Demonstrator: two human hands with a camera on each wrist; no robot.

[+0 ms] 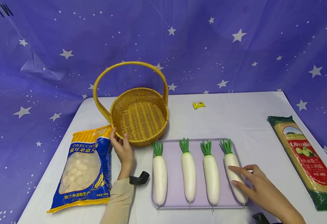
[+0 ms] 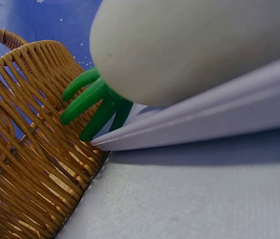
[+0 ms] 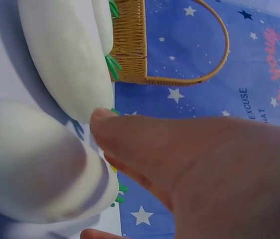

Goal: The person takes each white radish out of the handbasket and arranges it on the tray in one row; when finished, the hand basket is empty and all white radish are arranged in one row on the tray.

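Observation:
My left hand point(image 1: 123, 154) is at the near left rim of a round woven basket point(image 1: 139, 141) with a tall handle, its fingertips touching the rim. Over the rightmost white radish point(image 1: 237, 186) reaches my right hand point(image 1: 260, 186), index finger and thumb spread apart, not closed round it. In the right wrist view, that hand point(image 3: 179, 154) casts a shadow on the near radish point(image 3: 35, 159). Several white radishes with green tops, including the leftmost radish point(image 1: 160, 180), lie side by side on a lilac tray point(image 1: 174, 174).
A blue and yellow pasta bag point(image 1: 80, 168) lies left of my left forearm. Along the right table edge is a long spaghetti pack point(image 1: 306, 158). A small yellow wrapped candy point(image 1: 199, 105) sits near the back. Behind the white table point(image 1: 253, 121) hangs a purple star-patterned cloth point(image 1: 197, 46).

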